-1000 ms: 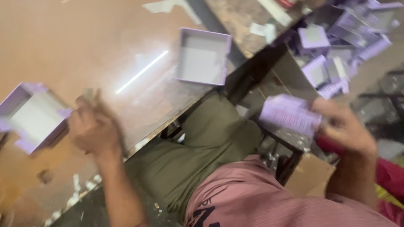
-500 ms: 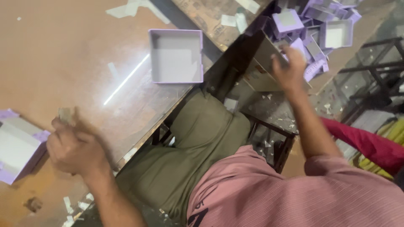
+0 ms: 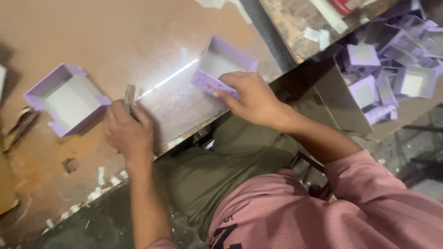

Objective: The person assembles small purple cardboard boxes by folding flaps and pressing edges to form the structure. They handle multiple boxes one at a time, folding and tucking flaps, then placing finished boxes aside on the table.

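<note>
My right hand (image 3: 251, 99) grips the near wall of an open lilac box tray (image 3: 222, 63) that rests on the brown table (image 3: 115, 41) near its front edge. My left hand (image 3: 127, 131) is closed around a small flat tool (image 3: 129, 96) whose tip sticks up past the fingers, resting on the table. Just left of that hand lies a second lilac box tray (image 3: 67, 99), open side up, with a white inside and its corner flaps spread.
A heap of several lilac boxes and lids (image 3: 392, 69) lies on the floor at the right. A second worn tabletop (image 3: 318, 23) with paper scraps stands at the top. White paper bits (image 3: 99, 184) litter the table's front edge. My lap fills the bottom.
My right hand has swung back from the box heap at the right and taken hold of the tray on the table. My left hand stays by the left tray.
</note>
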